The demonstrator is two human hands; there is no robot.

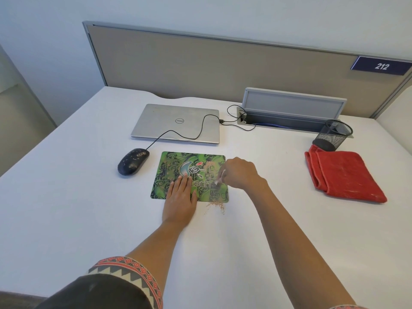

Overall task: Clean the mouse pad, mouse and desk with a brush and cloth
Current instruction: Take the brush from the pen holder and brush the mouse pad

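A green patterned mouse pad (176, 162) lies on the white desk (66, 197), with tan crumbs on its right side and more spilled on the desk by its front right corner (217, 206). My left hand (180, 200) rests flat on the pad's front edge, fingers together. My right hand (239, 173) is over the pad's right edge, closed on a small pale brush (219, 178) whose tip touches the pad. A black wired mouse (132, 161) speckled with crumbs sits left of the pad. A folded red cloth (344, 175) lies far right.
A closed silver laptop (176, 122) sits behind the pad, the mouse cable running across its lid. A black mesh pen cup (334, 134) stands behind the cloth. A grey cable box (292, 108) and a beige partition line the desk's back edge.
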